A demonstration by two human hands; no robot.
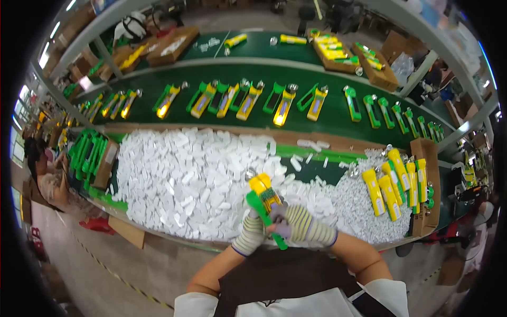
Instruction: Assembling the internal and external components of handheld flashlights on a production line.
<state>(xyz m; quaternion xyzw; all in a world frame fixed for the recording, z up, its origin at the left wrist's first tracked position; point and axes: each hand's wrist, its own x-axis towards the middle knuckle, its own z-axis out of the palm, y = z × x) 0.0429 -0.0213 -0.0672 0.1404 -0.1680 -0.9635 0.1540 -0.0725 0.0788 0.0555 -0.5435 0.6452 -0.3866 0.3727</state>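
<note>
Over the near edge of the bench, both my hands are on a yellow and green flashlight (260, 185). Its green side piece (259, 205) is apart from the yellow body, and inner parts show inside. My left hand (251, 232), in a striped glove, is closed round the lower left of the flashlight. My right hand (302, 224), in a matching glove, closes on its lower right side; whether a small part sits between those fingers is hidden. A shiny reflector head (251, 174) lies just beyond the yellow end.
White plastic strips (179, 185) heap around my hands, with tiny clear pieces (359, 211) to the right. Yellow flashlights (390, 191) lie beside a cardboard box (425, 211). Green casings (90, 153) fill a box at left. Opened flashlights (285, 105) line the green conveyor (211, 74) beyond. A person (50, 174) sits at left.
</note>
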